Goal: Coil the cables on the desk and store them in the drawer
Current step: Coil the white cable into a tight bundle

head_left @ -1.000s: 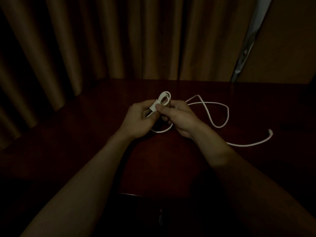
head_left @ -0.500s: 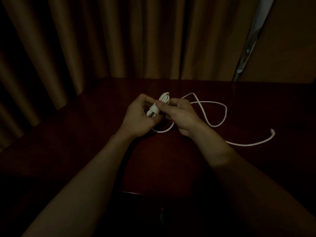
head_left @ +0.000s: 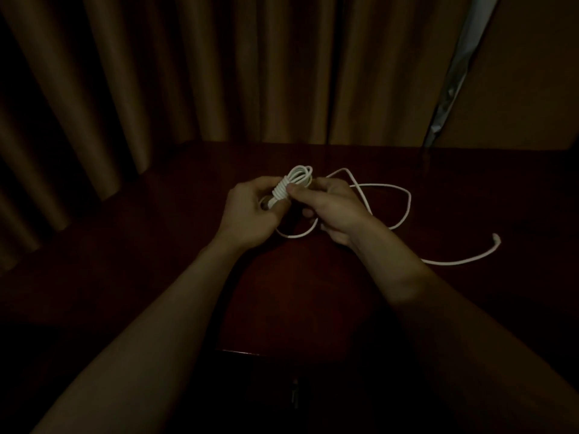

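Over mid-bench: the left hand (head_left: 250, 214) and right hand (head_left: 332, 211) meet just above the dark bench (head_left: 282, 292), with the white cable (head_left: 293, 186) between them.
Bundle: the gathered part of the cable stands tilted, with several tight turns round its waist and a small fan of loops poking out at the top.
Left fingers (head_left: 266, 184): curled round the lower half of the bundle and clamped on it.
Right fingers (head_left: 297, 194): thumb and forefinger pinched together on the wrapped waist. Whether they also grip the free run is hidden by the hand.
Loose tail (head_left: 407, 198): it lies on the bench, sweeping in a wide loop to the right of the right hand, with a lower curve under both hands.
Plug end (head_left: 496, 238): lies flat on the bench, well apart from the hands, far right.
Drawer: a dim shape under the bench's near edge may be its handle. It is too dark to tell, or to say whether it is shut.
Backdrop: a pleated curtain (head_left: 188, 73) behind the bench.
Step in hand: coiling, likely binding the bundle with its own tail, and roughly half done.
Next move: it calls for the left hand to keep the bundle from springing open while the right draws in slack and lays the next turn snug. The loop in the tail could kink or snag if pulled fast.
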